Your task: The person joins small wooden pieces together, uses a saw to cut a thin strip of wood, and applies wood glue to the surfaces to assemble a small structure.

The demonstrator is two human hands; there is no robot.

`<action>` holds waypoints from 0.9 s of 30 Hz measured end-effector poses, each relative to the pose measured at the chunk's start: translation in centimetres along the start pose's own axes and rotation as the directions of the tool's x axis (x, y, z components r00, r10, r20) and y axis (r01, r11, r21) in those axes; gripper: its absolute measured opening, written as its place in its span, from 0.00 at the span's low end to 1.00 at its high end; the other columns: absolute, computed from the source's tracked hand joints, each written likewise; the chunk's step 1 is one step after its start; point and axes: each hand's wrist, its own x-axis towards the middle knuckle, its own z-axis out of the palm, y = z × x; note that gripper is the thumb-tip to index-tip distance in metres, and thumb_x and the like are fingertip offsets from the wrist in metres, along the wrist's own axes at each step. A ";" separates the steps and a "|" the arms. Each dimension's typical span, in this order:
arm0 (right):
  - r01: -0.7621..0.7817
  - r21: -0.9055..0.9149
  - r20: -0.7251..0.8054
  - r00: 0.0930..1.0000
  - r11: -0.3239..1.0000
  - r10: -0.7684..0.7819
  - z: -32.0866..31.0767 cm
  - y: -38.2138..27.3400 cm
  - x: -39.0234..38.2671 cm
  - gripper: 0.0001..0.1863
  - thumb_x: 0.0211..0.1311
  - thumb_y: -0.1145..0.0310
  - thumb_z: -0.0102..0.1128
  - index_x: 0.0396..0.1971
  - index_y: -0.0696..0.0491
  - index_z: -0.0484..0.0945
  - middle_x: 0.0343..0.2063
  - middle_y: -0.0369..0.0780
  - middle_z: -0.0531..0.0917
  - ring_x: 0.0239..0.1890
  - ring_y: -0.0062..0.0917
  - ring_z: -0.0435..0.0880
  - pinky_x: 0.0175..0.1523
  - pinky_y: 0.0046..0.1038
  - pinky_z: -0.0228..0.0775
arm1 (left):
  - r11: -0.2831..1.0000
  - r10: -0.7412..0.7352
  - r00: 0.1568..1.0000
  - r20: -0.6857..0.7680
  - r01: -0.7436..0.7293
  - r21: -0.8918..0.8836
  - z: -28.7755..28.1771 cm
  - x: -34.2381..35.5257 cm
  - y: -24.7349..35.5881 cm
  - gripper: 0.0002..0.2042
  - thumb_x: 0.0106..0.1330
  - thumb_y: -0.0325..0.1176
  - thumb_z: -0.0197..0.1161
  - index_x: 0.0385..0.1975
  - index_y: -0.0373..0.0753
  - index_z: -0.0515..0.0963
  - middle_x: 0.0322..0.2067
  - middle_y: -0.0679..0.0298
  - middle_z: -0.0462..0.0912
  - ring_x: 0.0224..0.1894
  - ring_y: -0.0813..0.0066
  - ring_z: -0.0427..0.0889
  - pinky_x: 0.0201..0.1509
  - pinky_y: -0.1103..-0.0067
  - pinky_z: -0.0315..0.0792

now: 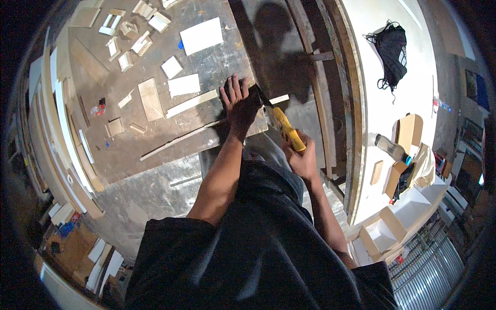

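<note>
My left hand (238,103) lies with fingers stretched out at the worktable's (119,160) right edge, over a light wood strip (191,103) that sticks out past that edge; what exactly lies under the palm is hidden. My right hand (305,160) grips the yellow handle (284,124) of a handsaw, whose dark blade (263,97) runs up beside my left hand at the edge. A long thin strip (170,144) lies nearer me, and white rectangular pieces (183,85) are beyond.
Small wood pieces (142,44) are scattered farther back. Long boards (77,144) line the left. Past timber rails (346,129) on the right, a white surface (382,103) holds a black strappy item (387,54), a bottle (392,147) and cardboard-coloured pieces (408,129); white-lined boxes (408,212) stand below.
</note>
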 end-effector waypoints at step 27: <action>0.001 -0.008 -0.002 1.000 1.000 -0.001 -0.5 0.3 -0.9 0.22 0.59 0.70 0.66 0.50 0.67 0.76 0.41 0.49 0.83 0.47 0.27 0.82 0.53 0.31 0.73 | 1.000 0.011 0.995 -0.104 -0.009 0.020 1.2 -1.9 -0.3 0.27 0.69 0.45 0.55 0.64 0.38 0.68 0.71 0.48 0.61 0.75 0.51 0.56 0.77 0.48 0.41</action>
